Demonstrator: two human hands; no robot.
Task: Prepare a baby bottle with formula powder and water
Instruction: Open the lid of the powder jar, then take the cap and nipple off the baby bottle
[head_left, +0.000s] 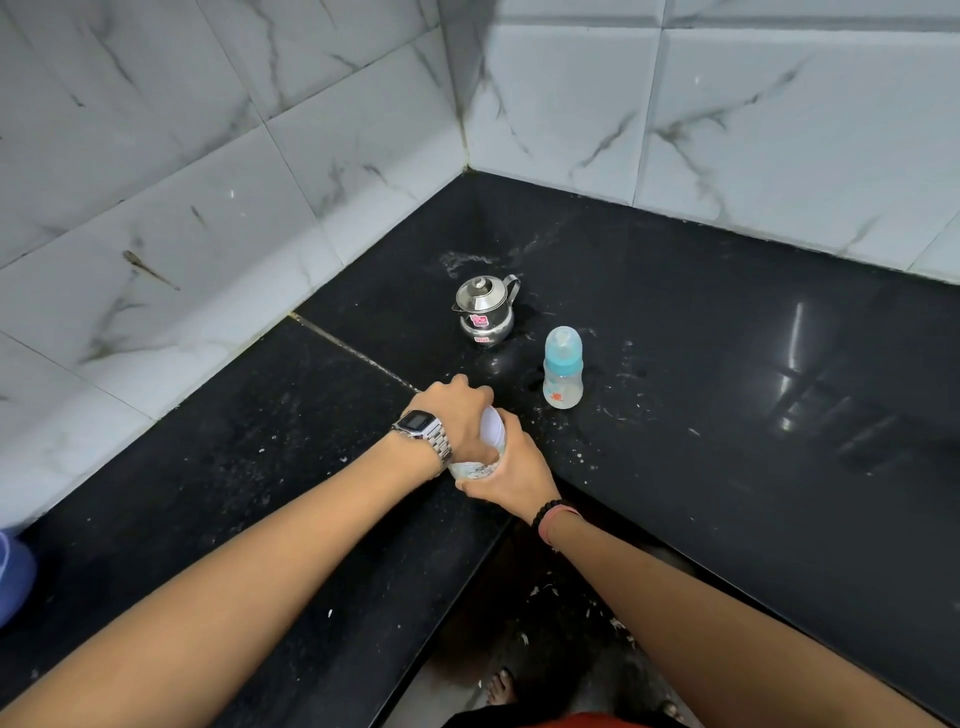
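Where hands (457, 415) grip, bottle (485, 441) between.

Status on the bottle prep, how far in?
Early. Done: nothing visible; the baby bottle stands capped on the counter, apparently empty. In hand: left hand and right hand grip a clear water bottle, left at its top. Left: powder, water, and the steel pot is untouched.

On the black counter (701, 364), 2 obstacles stood upright near the corner: a steel pot (485, 310) and, just beside it to the right, a baby bottle (562, 368), apart with a narrow gap between. Both hands crowded the inner edge. Bare counter lay open left and right, bounded behind by tiled walls (779, 130).
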